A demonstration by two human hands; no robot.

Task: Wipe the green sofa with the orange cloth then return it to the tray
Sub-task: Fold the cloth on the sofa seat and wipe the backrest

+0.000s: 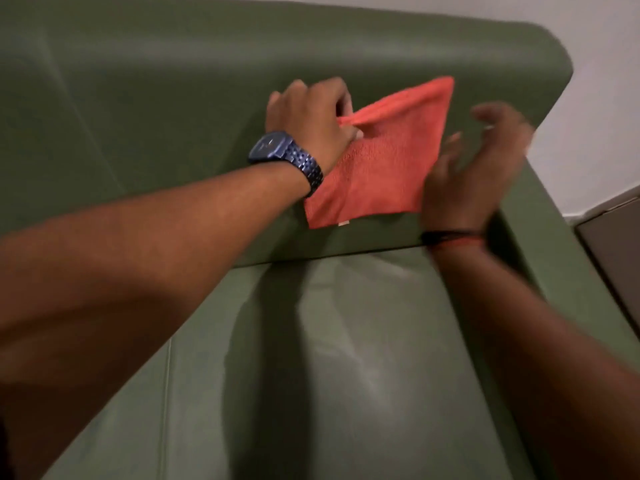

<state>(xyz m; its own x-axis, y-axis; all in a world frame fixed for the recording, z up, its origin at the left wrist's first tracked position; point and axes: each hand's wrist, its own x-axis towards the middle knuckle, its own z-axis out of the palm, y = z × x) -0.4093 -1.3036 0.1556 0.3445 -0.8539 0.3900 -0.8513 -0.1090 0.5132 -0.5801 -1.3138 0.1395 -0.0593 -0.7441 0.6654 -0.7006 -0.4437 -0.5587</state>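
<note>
Green padded sofa fills my view; my left hand pinches the orange woven cloth against its backrest, right hand open. I'd flatten it, wipe broadly.

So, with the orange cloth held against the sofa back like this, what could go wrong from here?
1. The left hand pinches only one bunched edge of the orange cloth, so the cloth may slip out or drag folded instead of wiping flat.
2. The right hand is open and motion-blurred beside the cloth; it may knock the loose edge.
3. The tray is not in view, so returning the cloth means looking away from the green sofa.
</note>
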